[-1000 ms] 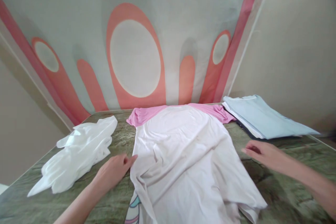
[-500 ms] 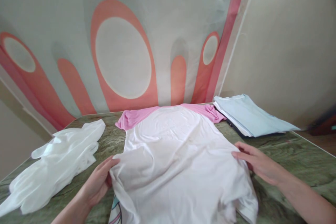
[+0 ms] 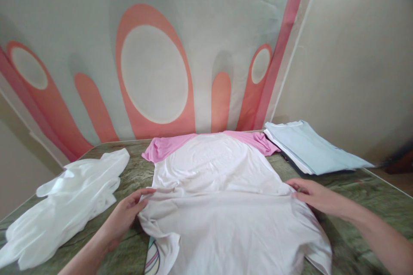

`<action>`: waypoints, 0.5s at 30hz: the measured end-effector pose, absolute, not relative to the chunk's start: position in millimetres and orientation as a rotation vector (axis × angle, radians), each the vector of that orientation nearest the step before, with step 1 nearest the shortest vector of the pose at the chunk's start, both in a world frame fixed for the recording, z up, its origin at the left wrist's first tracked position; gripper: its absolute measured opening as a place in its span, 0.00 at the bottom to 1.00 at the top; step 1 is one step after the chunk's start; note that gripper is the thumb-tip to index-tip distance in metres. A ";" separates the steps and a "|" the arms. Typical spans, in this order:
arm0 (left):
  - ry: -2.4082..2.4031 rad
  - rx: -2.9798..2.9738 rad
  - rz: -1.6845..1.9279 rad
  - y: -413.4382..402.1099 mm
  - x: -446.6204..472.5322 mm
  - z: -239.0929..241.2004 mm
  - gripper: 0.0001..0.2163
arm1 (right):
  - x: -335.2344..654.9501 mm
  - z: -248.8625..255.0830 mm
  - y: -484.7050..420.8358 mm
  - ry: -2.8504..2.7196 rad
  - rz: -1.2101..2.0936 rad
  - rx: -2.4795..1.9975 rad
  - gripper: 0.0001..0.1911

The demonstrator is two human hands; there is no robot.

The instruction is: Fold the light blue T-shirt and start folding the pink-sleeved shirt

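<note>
A white T-shirt (image 3: 219,172) with pink sleeves lies spread on the table, its collar end toward the wall. My left hand (image 3: 127,210) pinches the shirt's left edge about midway down. On the opposite side, my right hand (image 3: 314,197) grips the right edge at about the same height. Between the two hands the fabric forms a straight crosswise ridge. Below it the cloth hangs loose toward me, and part of a coloured print shows at the lower left. The fingertips of both hands are partly hidden by the cloth.
A crumpled white garment (image 3: 67,206) lies on the left of the wood-patterned table (image 3: 137,172). At the back right sits a stack of folded clothes (image 3: 312,148), light blue on top. Behind the table rises a wall panel (image 3: 206,21) with orange shapes.
Both hands still hold the shirt's sides. The left hand has shifted slightly up and right. The loose diagonal wrinkles between the hands have drawn into a straighter crosswise fold.
</note>
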State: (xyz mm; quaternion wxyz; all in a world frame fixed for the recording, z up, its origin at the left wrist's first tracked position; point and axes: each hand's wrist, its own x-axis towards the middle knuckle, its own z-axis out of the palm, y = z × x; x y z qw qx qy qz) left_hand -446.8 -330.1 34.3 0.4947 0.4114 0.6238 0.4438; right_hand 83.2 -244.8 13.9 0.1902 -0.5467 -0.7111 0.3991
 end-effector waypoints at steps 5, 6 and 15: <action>1.435 0.968 0.849 -334.1 -448.0 52.1 0.27 | 74.6 13.6 -185.6 -2.090 0.879 -1.711 0.15; 1.460 1.038 0.806 -334.4 -450.9 53.0 0.26 | 68.9 10.4 -171.2 -2.094 0.765 -1.779 0.16; 2.016 1.784 0.647 -326.8 -500.0 41.0 0.22 | 24.0 -8.9 -76.2 -2.109 0.127 -2.085 0.17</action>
